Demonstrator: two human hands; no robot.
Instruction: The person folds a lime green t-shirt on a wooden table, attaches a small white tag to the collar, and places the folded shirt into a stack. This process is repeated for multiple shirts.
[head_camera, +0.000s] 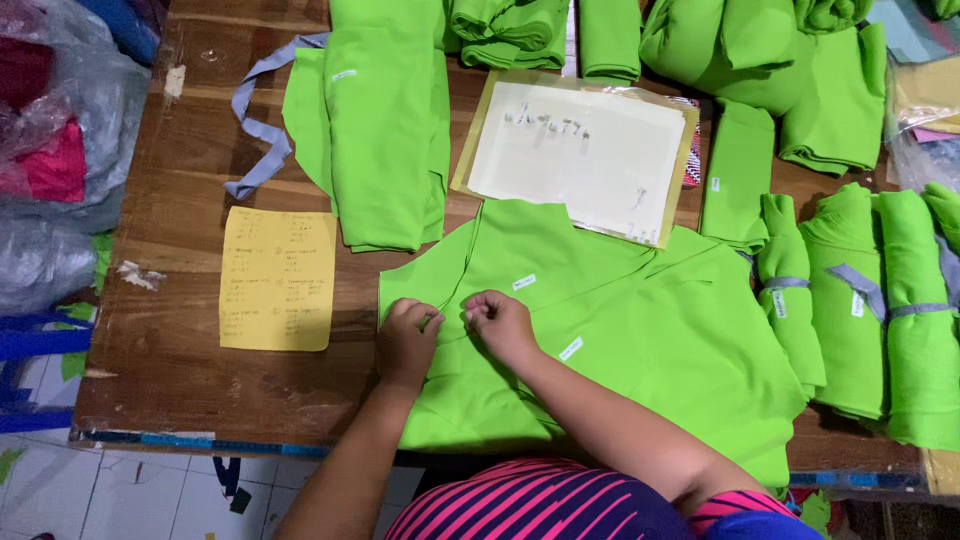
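Note:
A stack of bright green cut fabric pieces (640, 320) lies flat on the wooden table (170, 330) in front of me, with small white labels on it. My left hand (408, 340) rests on the stack's left part, fingers curled and pinching the cloth. Just to its right, my right hand (500, 320) pinches the same green fabric. The two hands nearly touch each other.
A yellow note sheet (278, 278) lies left of the stack. Behind it sit a folded green pile (385, 130), a grey strip (262, 120) and a plastic sleeve with white paper (580, 155). Tied green bundles (870, 300) fill the right. Plastic bags (50, 150) stand at the left.

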